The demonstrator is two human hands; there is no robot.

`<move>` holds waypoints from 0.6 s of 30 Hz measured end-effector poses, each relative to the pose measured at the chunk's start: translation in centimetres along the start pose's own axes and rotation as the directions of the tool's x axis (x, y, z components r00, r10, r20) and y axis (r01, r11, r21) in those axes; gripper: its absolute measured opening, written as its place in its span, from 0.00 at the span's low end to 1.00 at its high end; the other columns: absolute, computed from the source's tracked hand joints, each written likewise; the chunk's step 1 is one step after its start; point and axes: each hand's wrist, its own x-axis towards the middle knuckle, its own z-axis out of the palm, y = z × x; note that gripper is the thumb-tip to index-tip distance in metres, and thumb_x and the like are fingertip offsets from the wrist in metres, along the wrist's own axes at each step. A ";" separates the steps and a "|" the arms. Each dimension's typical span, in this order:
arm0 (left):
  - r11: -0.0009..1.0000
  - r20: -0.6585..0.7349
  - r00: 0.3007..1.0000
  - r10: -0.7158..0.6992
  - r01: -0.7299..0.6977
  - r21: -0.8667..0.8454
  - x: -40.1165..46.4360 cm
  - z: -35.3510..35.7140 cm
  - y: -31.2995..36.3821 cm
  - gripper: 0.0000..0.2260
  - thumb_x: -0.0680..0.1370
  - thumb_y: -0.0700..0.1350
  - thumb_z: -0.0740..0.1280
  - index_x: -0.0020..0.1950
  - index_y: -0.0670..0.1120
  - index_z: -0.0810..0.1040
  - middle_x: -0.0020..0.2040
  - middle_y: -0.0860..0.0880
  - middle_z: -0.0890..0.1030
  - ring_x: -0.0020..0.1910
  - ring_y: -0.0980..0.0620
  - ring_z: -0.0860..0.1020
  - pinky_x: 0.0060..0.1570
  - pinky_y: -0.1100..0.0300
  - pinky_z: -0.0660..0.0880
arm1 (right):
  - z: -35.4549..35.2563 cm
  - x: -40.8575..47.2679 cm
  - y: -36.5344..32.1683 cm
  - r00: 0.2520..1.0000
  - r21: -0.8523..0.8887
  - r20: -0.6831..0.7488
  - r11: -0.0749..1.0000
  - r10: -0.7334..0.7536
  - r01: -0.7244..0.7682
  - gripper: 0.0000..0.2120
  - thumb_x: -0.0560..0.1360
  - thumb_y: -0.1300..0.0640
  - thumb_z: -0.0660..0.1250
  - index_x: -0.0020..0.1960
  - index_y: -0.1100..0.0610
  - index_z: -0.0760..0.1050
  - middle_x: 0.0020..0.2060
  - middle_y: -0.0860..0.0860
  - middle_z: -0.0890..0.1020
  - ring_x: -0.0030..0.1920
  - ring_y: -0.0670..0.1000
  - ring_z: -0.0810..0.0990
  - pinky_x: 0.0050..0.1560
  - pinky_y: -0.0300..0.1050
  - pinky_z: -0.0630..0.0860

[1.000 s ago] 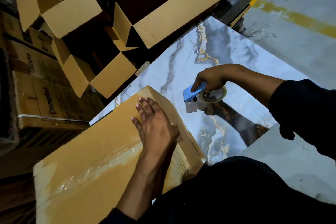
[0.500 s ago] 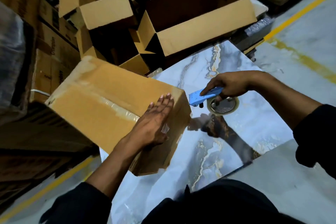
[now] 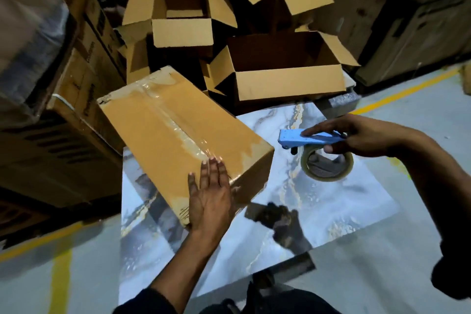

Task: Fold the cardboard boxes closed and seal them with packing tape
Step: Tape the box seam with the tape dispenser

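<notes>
The left hand (image 3: 212, 199) is laid flat, fingers straight and together, against the near end of the sealed box (image 3: 178, 135), over the top edge where the clear tape strip (image 3: 175, 122) ends. Against the frames of a second earlier, the box has been swung round and slid toward the surface's (image 3: 344, 211) far-left corner, which it now overhangs. The right hand (image 3: 362, 137) is closed round the blue tape dispenser (image 3: 313, 139), held clear above the surface, its roll (image 3: 327, 166) hanging beneath and touching no box. Judged: this box is finished and being pushed aside. Beyond the far edge, open boxes (image 3: 288, 79) with raised flaps remain unsealed.
</notes>
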 end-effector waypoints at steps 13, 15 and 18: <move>0.994 -0.059 0.993 0.102 -0.105 -0.039 -3.6 0.1 -6.5 0.44 0.79 0.74 0.46 0.85 0.44 0.55 0.84 0.46 0.53 0.84 0.45 0.55 0.82 0.39 0.52 | 3.6 2.3 -8.2 0.965 0.083 0.105 0.969 -0.239 0.231 0.26 0.80 0.62 0.71 0.66 0.32 0.78 0.66 0.37 0.80 0.65 0.47 0.79 0.71 0.60 0.74; 0.999 -0.014 1.000 -0.001 0.000 -0.049 -4.0 -0.3 -5.5 0.43 0.79 0.73 0.41 0.86 0.47 0.53 0.86 0.47 0.50 0.85 0.45 0.48 0.82 0.39 0.44 | 3.9 3.4 -8.6 0.954 0.067 0.131 0.962 -0.271 0.264 0.26 0.80 0.61 0.70 0.66 0.32 0.78 0.66 0.37 0.80 0.65 0.48 0.79 0.70 0.61 0.74; 0.946 -0.088 0.996 -0.024 -0.005 -0.324 -4.6 -1.5 -4.7 0.33 0.80 0.68 0.58 0.82 0.54 0.67 0.84 0.50 0.62 0.84 0.49 0.55 0.83 0.43 0.48 | 3.9 4.6 -9.4 0.934 0.065 0.179 0.951 -0.310 0.304 0.26 0.80 0.62 0.70 0.66 0.32 0.78 0.68 0.37 0.78 0.65 0.45 0.79 0.70 0.59 0.74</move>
